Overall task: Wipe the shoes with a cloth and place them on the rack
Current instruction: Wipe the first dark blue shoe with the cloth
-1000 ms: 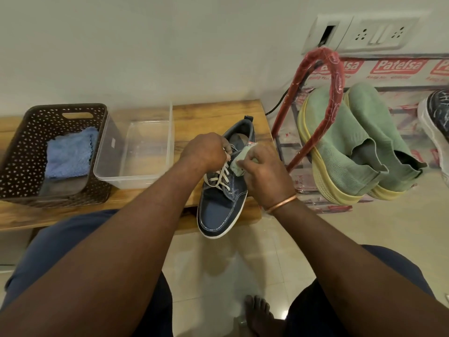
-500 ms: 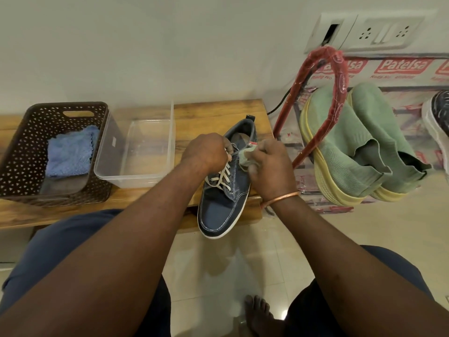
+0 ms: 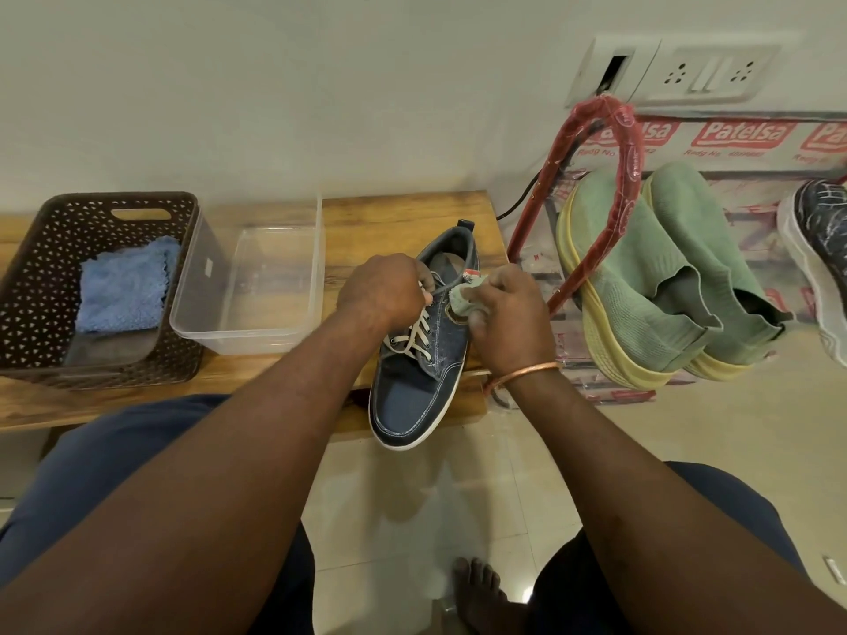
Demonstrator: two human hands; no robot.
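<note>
Little has moved since 1.0 s ago: the right hand [image 3: 511,313] has crept a touch toward the heel along the outer side of the blue shoe [image 3: 412,401], and the cloth [image 3: 464,299] now sits bunched at the collar edge instead of over the tongue. The left hand [image 3: 382,291] and the shoe are where they were.

That shoe lies at the right end of the desk [image 3: 403,213], heel toward the wall and toe hanging over the near edge. The left hand holds it at the top of the lacing, fingers curled in, with 1 lace [image 3: 447,286] drawn taut across the opening. The right hand's fingers are curled round the pale green cloth, pressing it to the shoe's side, the thumb lying along the upper. A copper bangle [image 3: 527,371] circles that wrist.

On the left of the desk stands a brown basket [image 3: 36,277] with a folded blue cloth [image 3: 123,286] in it, and touching its right side a clear plastic tub [image 3: 256,336]. Just beside the desk's right end is the rack [image 3: 628,144], its red frame wrapped in plastic, carrying 2 green shoes [image 3: 641,277] with yellow soles, toes up, and 1 dark patterned shoe [image 3: 820,231] at the picture's edge. A bare foot [image 3: 479,588] rests on the tiled floor.
</note>
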